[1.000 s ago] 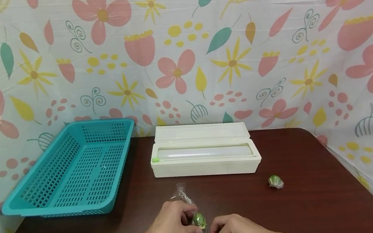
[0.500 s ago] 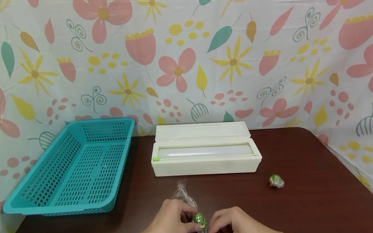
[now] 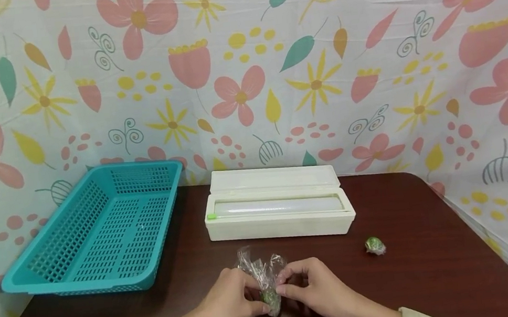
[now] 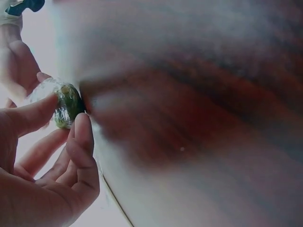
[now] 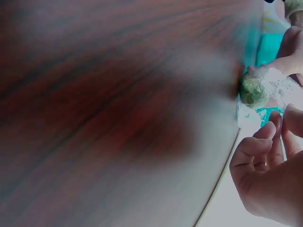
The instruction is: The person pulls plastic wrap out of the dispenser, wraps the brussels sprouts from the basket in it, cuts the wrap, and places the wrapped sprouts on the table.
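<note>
A small round green vegetable, which looks like a Brussels sprout (image 3: 269, 299), is wrapped in clear cling film (image 3: 260, 271) at the table's near middle. My left hand (image 3: 230, 299) pinches the sprout (image 4: 68, 106) from its left side. From the right, my right hand (image 3: 314, 286) pinches the gathered film between thumb and forefinger. Loose ends of film stick up beyond the fingertips. In the right wrist view, the sprout (image 5: 253, 90) shows through shiny film between both hands. Another film-wrapped sprout (image 3: 375, 245) lies apart on the right.
A white cling film box (image 3: 281, 227) stands behind my hands, lid raised, with a roll inside and a green slider (image 3: 212, 216) on its edge. At the left sits a teal plastic basket (image 3: 149, 277). A floral cloth (image 3: 239, 38) hangs behind the brown table (image 3: 422, 286).
My right hand has moved up and away from me, folding the near end of the film over the sprout to the far side. My left hand has stayed at the sprout.
</note>
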Motion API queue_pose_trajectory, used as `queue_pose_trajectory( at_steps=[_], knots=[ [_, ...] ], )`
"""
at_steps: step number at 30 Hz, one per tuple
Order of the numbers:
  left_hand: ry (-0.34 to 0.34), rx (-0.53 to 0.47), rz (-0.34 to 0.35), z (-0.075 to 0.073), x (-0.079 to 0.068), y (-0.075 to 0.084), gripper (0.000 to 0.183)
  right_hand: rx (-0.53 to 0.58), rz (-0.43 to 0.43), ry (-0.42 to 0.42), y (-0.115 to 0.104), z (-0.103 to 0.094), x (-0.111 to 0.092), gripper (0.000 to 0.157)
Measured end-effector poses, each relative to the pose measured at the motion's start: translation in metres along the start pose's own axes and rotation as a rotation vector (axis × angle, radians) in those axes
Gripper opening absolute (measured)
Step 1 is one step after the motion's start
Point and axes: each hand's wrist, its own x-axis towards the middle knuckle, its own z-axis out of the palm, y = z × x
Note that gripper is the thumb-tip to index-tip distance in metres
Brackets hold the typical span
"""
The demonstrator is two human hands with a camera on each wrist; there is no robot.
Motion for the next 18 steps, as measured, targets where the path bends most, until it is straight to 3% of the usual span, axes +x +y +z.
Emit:
queue_pose_trajectory(
  at_steps=[7,10,18],
  knots=[
    [-0.004,-0.008,-0.020,0.001,0.000,0.002,0.014,-0.061,0.032,0.066,0.002,0.007,0.008,0.006],
    [-0.003,-0.016,-0.016,0.000,0.000,0.002,0.013,-0.115,0.078,0.100,0.003,0.010,0.011,0.002],
    [-0.002,-0.045,0.011,0.000,0.000,0.001,0.015,-0.129,0.222,0.118,0.000,0.015,0.017,0.009]
  ],
)
